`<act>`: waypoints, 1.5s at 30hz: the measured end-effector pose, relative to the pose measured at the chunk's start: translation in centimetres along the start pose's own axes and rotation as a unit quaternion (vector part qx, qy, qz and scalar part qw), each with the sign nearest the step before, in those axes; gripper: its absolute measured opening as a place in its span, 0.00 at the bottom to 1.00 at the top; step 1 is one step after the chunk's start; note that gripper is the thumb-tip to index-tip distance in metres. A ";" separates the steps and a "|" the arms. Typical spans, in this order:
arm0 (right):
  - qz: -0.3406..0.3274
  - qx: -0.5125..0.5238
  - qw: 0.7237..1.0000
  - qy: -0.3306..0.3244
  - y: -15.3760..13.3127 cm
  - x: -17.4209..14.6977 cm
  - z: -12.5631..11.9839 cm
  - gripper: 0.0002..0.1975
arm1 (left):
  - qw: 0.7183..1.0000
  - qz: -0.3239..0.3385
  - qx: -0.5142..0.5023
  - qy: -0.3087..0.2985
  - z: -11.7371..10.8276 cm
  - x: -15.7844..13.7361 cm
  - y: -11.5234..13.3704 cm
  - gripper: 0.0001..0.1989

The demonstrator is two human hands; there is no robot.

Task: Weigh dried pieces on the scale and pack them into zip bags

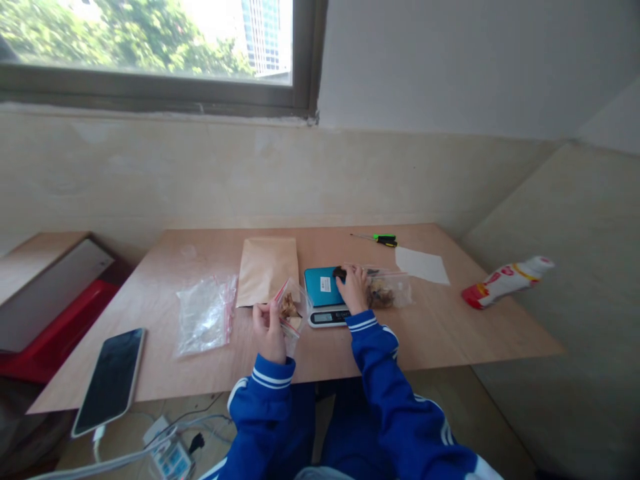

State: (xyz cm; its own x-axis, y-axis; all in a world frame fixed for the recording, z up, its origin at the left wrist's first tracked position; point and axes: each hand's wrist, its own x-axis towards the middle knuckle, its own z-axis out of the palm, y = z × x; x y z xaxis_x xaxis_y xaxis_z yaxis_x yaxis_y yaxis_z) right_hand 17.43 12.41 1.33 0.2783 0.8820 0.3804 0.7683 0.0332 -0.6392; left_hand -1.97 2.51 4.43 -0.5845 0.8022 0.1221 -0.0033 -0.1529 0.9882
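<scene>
My left hand (pixel 269 328) pinches the edge of a small clear zip bag (pixel 291 309) that has brown dried pieces inside. Just right of that bag lies a digital kitchen scale (pixel 324 318) with a blue-teal top and a small display on its near edge. Over the scale's right side, my right hand (pixel 354 288) has its fingers closed on a dark brown piece (pixel 340 273); its exact kind cannot be made out. Beside the right hand, a larger clear zip bag (pixel 387 291) of brown dried pieces lies on the table, partly hidden by the hand.
A brown paper bag (pixel 267 267) and a stack of clear zip bags (pixel 206 315) lie left of the scale. A phone (pixel 111 380) with a cable rests at the table's left edge. Screwdrivers (pixel 384 239), white paper (pixel 423 265) and a red-and-white bottle (pixel 505 283) are to the right.
</scene>
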 end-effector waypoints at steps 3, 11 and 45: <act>-0.003 0.020 1.000 -0.011 0.8 0.3 -0.2 0.02 | 1.000 -0.002 -0.004 -0.002 -0.1 -0.2 0.0 0.17; -0.123 0.243 0.941 -0.202 -6.1 -2.8 -6.0 0.13 | 0.999 -0.023 0.007 -0.030 0.1 -0.8 -0.9 0.16; 0.023 0.456 0.877 -0.148 -6.8 -12.3 -9.3 0.13 | 0.981 -0.040 -0.093 -0.164 -2.5 -0.6 -0.8 0.22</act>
State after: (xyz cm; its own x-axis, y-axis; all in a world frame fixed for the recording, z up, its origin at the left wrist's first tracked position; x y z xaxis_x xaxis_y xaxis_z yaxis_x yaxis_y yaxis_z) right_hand 14.14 -3.07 7.21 0.0320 0.9713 0.2358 -0.0588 0.2374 -0.9696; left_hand -3.68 0.68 3.34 -0.2829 0.9542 0.0978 -0.2055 -0.1599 0.9655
